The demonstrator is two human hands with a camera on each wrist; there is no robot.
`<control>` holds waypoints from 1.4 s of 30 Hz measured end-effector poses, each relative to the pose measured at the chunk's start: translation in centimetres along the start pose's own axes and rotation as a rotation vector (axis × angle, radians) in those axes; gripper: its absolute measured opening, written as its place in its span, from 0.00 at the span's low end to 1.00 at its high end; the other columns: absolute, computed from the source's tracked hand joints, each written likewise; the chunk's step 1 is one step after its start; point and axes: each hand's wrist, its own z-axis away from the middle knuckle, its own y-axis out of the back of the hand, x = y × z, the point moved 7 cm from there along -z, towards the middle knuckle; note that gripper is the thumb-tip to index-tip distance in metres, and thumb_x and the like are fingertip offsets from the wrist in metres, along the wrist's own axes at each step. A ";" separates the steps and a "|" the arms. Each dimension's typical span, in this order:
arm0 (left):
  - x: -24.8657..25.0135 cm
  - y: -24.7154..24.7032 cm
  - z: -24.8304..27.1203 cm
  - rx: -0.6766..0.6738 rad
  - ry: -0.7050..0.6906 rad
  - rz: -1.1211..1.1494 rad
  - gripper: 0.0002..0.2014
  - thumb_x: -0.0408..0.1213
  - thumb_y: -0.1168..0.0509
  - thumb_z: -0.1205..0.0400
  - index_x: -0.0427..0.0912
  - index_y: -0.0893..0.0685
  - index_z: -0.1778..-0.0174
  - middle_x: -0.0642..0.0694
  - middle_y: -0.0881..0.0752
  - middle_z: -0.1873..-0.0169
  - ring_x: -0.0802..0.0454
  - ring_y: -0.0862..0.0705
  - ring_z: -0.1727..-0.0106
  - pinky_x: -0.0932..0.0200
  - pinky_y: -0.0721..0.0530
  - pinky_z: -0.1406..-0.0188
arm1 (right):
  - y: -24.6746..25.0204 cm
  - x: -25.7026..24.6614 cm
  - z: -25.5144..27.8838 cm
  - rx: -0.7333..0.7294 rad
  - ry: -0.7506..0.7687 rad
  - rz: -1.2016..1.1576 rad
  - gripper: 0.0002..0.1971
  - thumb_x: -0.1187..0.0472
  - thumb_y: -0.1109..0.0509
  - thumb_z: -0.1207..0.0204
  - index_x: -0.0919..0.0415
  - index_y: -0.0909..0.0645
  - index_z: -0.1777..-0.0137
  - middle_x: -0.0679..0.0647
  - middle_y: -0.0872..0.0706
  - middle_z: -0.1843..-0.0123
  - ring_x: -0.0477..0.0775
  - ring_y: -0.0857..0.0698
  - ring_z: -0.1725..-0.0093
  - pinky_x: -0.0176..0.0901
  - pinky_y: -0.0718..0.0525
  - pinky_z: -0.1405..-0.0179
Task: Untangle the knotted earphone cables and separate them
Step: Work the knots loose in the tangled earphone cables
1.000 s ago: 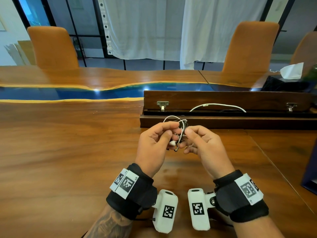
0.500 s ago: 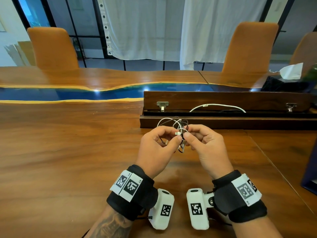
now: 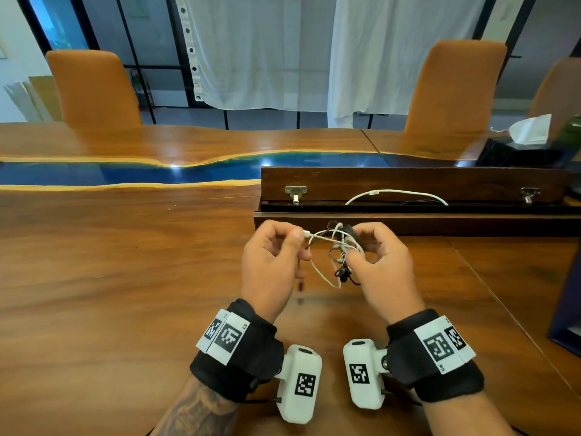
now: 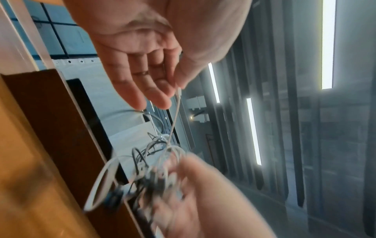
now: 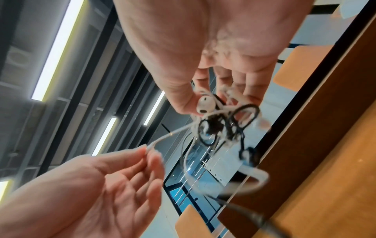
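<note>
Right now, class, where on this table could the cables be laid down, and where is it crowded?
Bare wood lies left of the left hand, between the blue resin strip and the near edge, and right of the right hand up to the dark blue object. It is crowded between the hands, where the tangled cables hang, and behind them at the open cable tray.

left hand [image 3: 270, 262]: raised, thumb and forefinger pinching a cable end
right hand [image 3: 383, 262]: raised, fingers curled, gripping the tangle
</note>
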 end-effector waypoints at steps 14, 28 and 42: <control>-1.2 1.7 -1.2 0.053 0.145 0.040 0.03 0.32 0.36 0.13 0.42 0.17 0.49 0.43 0.12 0.53 0.51 0.12 0.56 0.57 0.11 0.69 | 1.1 2.3 -0.7 0.000 -0.239 -0.088 0.10 0.68 0.26 0.23 0.59 0.24 0.49 0.59 0.11 0.58 0.53 0.13 0.63 0.38 0.16 0.70; -1.4 -2.3 0.1 -0.374 0.092 -0.135 0.18 0.38 0.21 0.23 0.50 0.14 0.37 0.48 0.13 0.39 0.48 0.13 0.41 0.47 0.11 0.41 | -1.8 0.2 0.7 -0.160 -0.304 -0.522 0.10 0.60 0.32 0.15 0.62 0.14 0.40 0.60 0.07 0.48 0.61 0.08 0.47 0.50 0.12 0.60; -2.3 -0.4 -0.4 -0.072 0.221 0.130 0.07 0.35 0.37 0.12 0.35 0.16 0.46 0.42 0.08 0.56 0.49 0.09 0.57 0.52 0.09 0.62 | -3.3 -1.2 1.1 -0.263 0.033 -0.164 0.18 0.54 0.22 0.24 0.45 0.16 0.35 0.38 0.11 0.41 0.39 0.15 0.39 0.26 0.19 0.44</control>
